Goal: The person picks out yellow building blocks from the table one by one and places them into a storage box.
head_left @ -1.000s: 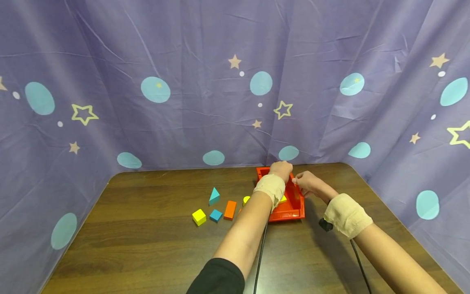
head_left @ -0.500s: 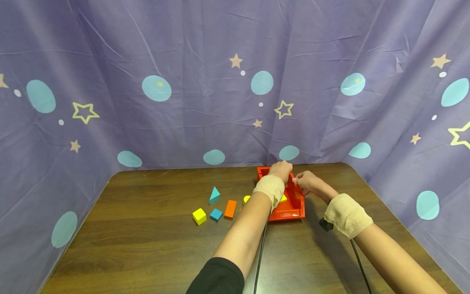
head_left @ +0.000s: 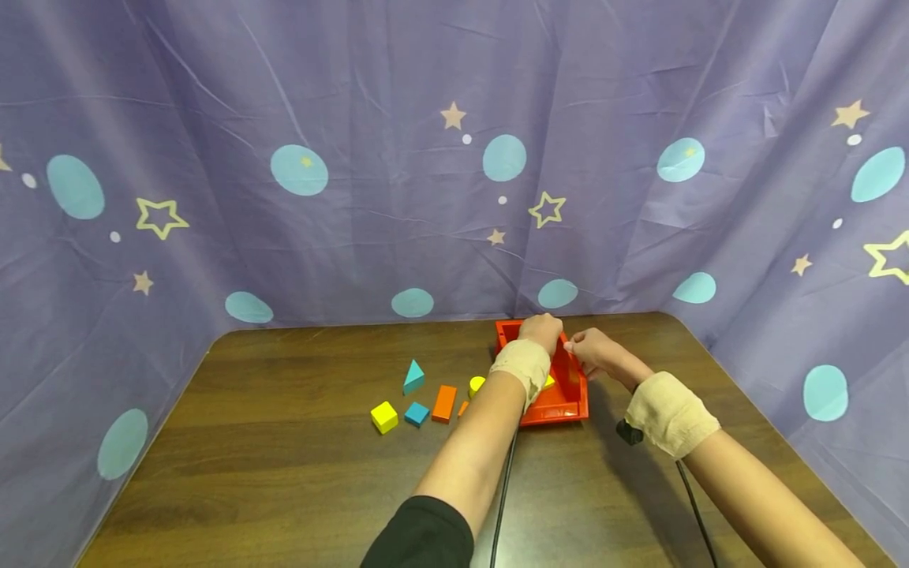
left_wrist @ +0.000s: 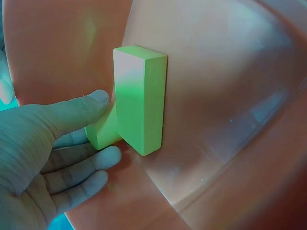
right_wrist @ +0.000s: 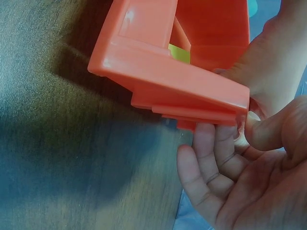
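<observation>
Purple star-printed curtain [head_left: 398, 110] is hanging beyond left hand [head_left: 541, 332] and right hand [head_left: 599, 353]; wood-grain table [head_left: 284, 473] is stretching beneath both.

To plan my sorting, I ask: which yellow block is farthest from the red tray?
The yellow cube, leftmost block on the table; the yellow cylinder is nearer the tray, and the other yellow blocks are inside.

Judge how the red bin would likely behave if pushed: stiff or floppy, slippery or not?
The red bin is probably stiff: its edges look straight and crisp. Glossy highlights suggest a smooth surface that might slip a little in the right hand at its rim. The yellow block inside could shift, since nothing visible fastens it.
</observation>
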Action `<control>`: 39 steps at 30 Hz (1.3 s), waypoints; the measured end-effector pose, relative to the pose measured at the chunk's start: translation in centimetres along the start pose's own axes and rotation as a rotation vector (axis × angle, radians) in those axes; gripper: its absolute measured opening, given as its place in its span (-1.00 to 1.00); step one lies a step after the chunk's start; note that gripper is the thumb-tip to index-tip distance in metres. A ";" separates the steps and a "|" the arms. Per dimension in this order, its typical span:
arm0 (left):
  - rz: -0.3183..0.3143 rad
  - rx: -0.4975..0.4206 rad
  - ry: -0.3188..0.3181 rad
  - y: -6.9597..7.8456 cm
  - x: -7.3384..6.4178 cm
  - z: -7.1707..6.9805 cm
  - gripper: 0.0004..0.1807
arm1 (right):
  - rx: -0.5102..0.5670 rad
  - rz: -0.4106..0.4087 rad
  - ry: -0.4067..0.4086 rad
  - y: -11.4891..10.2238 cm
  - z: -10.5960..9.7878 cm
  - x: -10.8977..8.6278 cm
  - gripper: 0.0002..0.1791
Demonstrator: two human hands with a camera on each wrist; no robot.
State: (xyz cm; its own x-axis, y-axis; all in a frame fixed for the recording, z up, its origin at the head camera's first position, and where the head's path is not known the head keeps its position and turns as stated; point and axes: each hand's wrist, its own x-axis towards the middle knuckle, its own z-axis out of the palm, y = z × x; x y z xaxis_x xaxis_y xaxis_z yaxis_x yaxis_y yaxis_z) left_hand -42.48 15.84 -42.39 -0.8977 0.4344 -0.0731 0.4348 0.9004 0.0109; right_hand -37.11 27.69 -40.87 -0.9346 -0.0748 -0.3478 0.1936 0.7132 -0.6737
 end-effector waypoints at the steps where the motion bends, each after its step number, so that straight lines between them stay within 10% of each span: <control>1: -0.004 -0.005 0.000 0.0 0.0 0.0 -0.78 | -0.001 -0.001 -0.001 0.0 0.0 0.0 -0.69; 22: 0.018 0.017 -0.020 -0.6 -1.0 -1.6 -0.73 | 0.007 0.000 -0.006 -0.2 0.1 -0.3 -0.73; 39: 0.187 0.181 0.013 -1.6 -5.8 -9.3 -0.76 | -0.011 0.038 -0.070 -0.9 -0.5 -0.2 -0.72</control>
State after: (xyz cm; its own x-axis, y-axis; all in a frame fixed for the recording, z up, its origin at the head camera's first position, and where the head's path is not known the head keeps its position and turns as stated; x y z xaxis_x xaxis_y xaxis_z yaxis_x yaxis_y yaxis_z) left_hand -38.58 12.08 -32.67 -0.8011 0.5940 -0.0738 0.5976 0.7865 -0.1559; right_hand -37.21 27.45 -39.88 -0.9036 -0.0960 -0.4175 0.2244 0.7241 -0.6522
